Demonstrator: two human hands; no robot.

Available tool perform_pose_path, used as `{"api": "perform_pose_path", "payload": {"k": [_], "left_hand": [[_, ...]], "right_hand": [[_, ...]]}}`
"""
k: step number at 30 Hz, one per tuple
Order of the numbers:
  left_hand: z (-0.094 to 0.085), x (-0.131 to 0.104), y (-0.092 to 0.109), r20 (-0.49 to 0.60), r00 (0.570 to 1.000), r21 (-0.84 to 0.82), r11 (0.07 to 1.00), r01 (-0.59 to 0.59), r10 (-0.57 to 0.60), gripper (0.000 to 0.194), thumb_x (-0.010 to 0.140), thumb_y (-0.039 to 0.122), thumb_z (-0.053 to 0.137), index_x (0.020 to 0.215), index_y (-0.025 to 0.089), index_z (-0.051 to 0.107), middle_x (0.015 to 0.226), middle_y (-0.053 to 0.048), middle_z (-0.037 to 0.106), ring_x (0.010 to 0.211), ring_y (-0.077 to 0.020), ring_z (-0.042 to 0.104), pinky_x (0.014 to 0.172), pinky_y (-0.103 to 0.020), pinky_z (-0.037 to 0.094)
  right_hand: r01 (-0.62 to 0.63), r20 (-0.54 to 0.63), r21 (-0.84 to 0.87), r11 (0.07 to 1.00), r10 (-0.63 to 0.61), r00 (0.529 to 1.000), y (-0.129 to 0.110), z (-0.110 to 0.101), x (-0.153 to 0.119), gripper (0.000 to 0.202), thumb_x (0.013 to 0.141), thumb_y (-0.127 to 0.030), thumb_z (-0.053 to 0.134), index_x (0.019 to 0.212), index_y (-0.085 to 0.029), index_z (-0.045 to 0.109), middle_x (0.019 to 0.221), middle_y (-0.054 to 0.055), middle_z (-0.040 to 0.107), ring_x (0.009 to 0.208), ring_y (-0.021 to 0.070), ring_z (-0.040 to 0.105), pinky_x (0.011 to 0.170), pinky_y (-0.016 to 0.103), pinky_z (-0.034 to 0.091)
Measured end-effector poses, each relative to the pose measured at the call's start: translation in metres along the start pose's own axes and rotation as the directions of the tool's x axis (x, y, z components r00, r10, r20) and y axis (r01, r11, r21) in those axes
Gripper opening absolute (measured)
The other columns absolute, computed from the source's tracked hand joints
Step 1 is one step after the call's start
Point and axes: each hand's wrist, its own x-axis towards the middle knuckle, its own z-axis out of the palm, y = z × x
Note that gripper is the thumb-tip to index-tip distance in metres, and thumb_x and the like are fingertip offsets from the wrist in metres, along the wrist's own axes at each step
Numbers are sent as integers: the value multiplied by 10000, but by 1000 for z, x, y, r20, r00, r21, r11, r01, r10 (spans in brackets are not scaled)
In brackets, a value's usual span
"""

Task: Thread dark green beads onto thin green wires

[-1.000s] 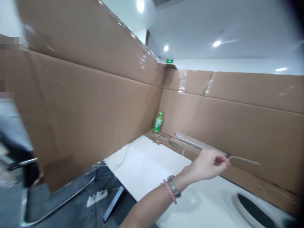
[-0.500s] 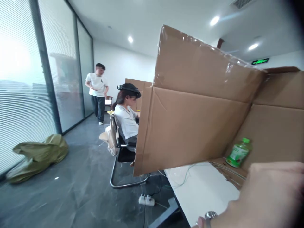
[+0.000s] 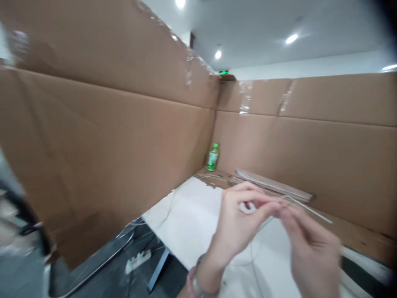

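My left hand (image 3: 237,223) is raised over the white table (image 3: 182,207), its thumb and forefinger pinched together. At the same spot the fingertips of my right hand (image 3: 314,244) meet them, pinched too. A thin pale cord (image 3: 252,256) seems to run from the fingertips, hanging in a loose loop below. Motion blur and the fingers hide the exact bit being gripped. Behind the fingers, a thin white strand (image 3: 316,214) slants to the right; whether it belongs to the same cord I cannot tell. A bracelet and a watch are on my left wrist.
Tall cardboard walls (image 3: 149,136) stand along the left and back of the table. A green-capped bottle (image 3: 212,158) is in their corner, and a long flat strip (image 3: 276,186) lies along the back. A power strip (image 3: 138,261) sits on the floor with cables around it.
The view has swung right, from the room with two people to the table inside the cardboard walls. Both hands now show, brought together at the fingertips; earlier only one blurred hand and wrist appeared.
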Motion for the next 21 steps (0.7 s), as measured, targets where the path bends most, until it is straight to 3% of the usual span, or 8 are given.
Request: {"api": "perform_pose_path", "payload": {"k": [2, 6, 12, 14, 16, 18, 21], "left_hand": [[3, -1, -4, -2, 999, -8, 999, 41, -41, 36, 717, 171, 710, 716, 170, 745, 662, -4, 572, 599, -81, 484, 558, -196, 401], [7, -5, -17, 73, 994, 6, 996, 85, -85, 64, 710, 143, 700, 701, 195, 736, 677, 8, 492, 604, -84, 424, 564, -214, 363], [12, -12, -29, 184, 973, 19, 990, 141, -142, 91, 768, 204, 633, 687, 205, 674, 730, 4, 475, 635, -99, 430, 582, -226, 373], [14, -15, -29, 185, 974, 64, 991, 119, -129, 120, 781, 204, 613, 664, 192, 634, 725, 2, 501, 658, -107, 460, 601, -228, 385], [15, -20, -28, 196, 972, 114, 987, 111, -132, 144, 793, 205, 596, 651, 181, 602, 706, -2, 547, 675, -118, 504, 626, -229, 407], [17, -26, -29, 234, 955, 160, 976, 148, -183, 156, 801, 207, 584, 649, 173, 593, 668, -3, 591, 658, -123, 545, 639, -228, 433], [19, -35, -31, 276, 922, 190, 956, 224, -271, 173, 803, 229, 584, 643, 165, 598, 617, 1, 610, 611, -119, 566, 636, -219, 455]], "right_hand": [[43, 20, -30, 999, -42, 999, 1, -4, -4, 182, 726, -384, 670, 809, -229, 716, 894, 58, 691, 825, 228, 626, 788, 382, 503], [-10, 184, 0, 1000, 10, 983, -5, -6, -12, 187, 818, -325, 572, 824, -201, 712, 818, 46, 692, 729, 180, 623, 690, 275, 499], [-85, 196, 124, 989, 59, 979, -11, -9, -21, 283, 883, -322, 484, 708, -177, 652, 669, 8, 635, 621, 121, 550, 614, 221, 441], [-80, 121, 122, 989, 65, 990, -4, -14, -24, 259, 879, -314, 499, 723, -184, 660, 699, 7, 642, 660, 121, 558, 653, 227, 442], [-61, -29, 112, 992, 65, 997, 3, -21, -26, 203, 869, -302, 526, 784, -204, 683, 790, 14, 666, 770, 136, 585, 738, 247, 447], [-45, -133, 123, 991, 61, 989, 8, -27, -28, 177, 861, -296, 542, 821, -223, 699, 877, 24, 681, 889, 157, 592, 817, 276, 443], [-18, -136, 154, 988, 39, 990, 12, -31, -33, 172, 860, -282, 545, 854, -241, 712, 938, 32, 692, 973, 173, 582, 877, 312, 436]]}}
